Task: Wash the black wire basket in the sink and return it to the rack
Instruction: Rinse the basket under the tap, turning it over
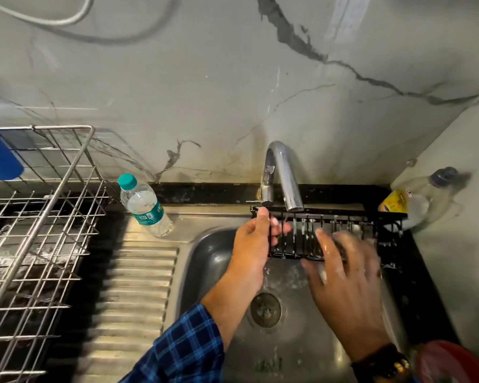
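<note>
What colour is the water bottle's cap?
Teal green; the bottle cap shows best in the head view.

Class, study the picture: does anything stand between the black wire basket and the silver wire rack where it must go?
Yes. A clear plastic bottle with a teal cap stands on the ribbed steel drainboard, between the black wire basket and the silver wire rack.

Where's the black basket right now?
Head view, right of centre: the basket is over the sink, just under the faucet, with the left hand gripping its left end and the right hand against its front.
</note>
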